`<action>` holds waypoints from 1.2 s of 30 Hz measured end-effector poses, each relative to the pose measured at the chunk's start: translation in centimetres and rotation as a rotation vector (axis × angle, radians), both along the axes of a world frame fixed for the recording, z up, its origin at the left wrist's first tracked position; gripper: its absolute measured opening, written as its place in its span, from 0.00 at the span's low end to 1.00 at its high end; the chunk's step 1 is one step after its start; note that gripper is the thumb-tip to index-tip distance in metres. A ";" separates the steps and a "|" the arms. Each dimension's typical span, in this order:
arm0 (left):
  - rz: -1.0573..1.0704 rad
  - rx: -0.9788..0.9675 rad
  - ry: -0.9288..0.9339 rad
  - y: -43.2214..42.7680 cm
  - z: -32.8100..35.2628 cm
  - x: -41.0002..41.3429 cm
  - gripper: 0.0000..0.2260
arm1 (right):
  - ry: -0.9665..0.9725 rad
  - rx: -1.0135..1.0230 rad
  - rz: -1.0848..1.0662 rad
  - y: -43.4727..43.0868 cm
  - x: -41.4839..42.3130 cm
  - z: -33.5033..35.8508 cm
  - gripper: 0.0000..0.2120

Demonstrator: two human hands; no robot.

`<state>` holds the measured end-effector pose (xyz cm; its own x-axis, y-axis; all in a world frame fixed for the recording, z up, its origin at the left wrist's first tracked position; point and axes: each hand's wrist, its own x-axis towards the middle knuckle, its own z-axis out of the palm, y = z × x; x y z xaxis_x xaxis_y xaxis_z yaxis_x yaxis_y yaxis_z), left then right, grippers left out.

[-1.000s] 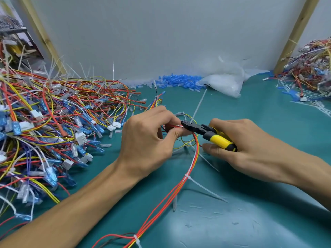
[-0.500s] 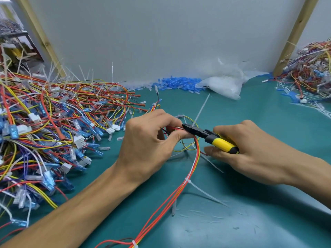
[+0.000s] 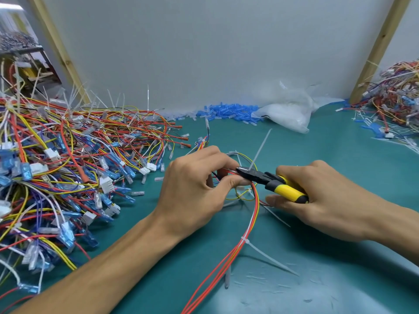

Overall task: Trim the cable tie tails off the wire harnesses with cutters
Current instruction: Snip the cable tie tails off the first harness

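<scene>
Teal table (image 3: 340, 168) ran back to a grey wall (image 3: 215, 53). Open mat lay at front right and between the two heaps. A large harness pile (image 3: 68, 168), bristling with tie tails, crowded the left edge. A smaller pile (image 3: 399, 98) sat at the far right edge beside a wooden post (image 3: 378, 48). A clear plastic bag (image 3: 288, 114) against the wall held something white, too blurred to identify, with loose blue sleeves (image 3: 226, 111) just beside it. Left hand (image 3: 195, 193) pinched the working harness (image 3: 254, 211) mid-table. Right hand (image 3: 322, 200) gripped the cutters (image 3: 272, 182), jaws at the foot of an upright cable tie tail (image 3: 260, 146).
</scene>
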<state>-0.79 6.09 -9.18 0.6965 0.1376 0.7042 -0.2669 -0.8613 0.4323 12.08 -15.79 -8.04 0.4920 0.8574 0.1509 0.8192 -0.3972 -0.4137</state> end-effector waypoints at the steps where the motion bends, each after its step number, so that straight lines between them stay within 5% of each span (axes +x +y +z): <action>1: 0.000 -0.001 0.002 0.0 0.0 0.0 0.04 | -0.007 0.005 0.000 0.0 0.0 -0.1 0.20; 23: -0.026 -0.037 0.008 -0.2 -0.3 0.2 0.06 | -0.089 0.075 -0.036 0.3 -0.4 -0.3 0.14; 36: -0.036 -0.048 -0.021 -0.2 -0.2 0.0 0.05 | -0.120 0.065 -0.107 1.1 -1.5 -0.4 0.21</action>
<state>-0.77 5.87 -9.39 0.6870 0.1469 0.7116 -0.3062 -0.8296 0.4669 10.59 -14.66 -8.49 0.5547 0.7879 0.2674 0.8189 -0.4600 -0.3434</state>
